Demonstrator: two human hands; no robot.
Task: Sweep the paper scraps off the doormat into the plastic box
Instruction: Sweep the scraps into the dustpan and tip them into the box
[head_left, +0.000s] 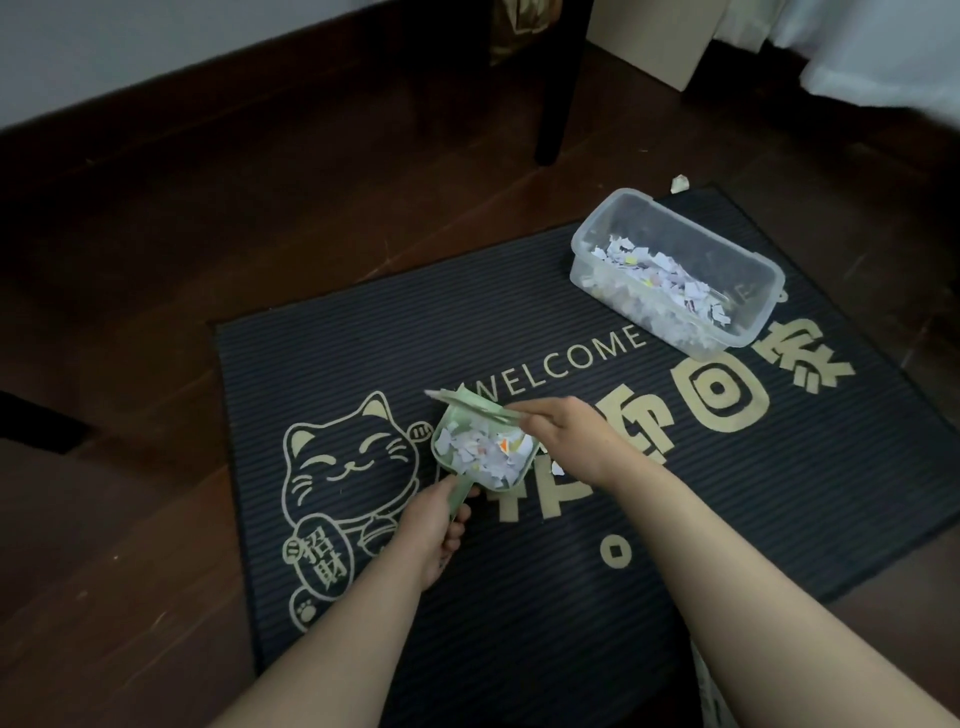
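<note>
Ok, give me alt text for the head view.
Left hand grips a green dustpan heaped with paper scraps; right hand holds a small green brush at its far edge, over a dark WELCOME doormat. A clear plastic box, partly filled with scraps, sits at the mat's far right.

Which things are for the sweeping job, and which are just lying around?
For the job: doormat, paper scraps, green dustpan in the left hand, small brush in the right hand, plastic box.

Just lying about: chair leg, cardboard box, white cloth, paper wad on the floor.
</note>
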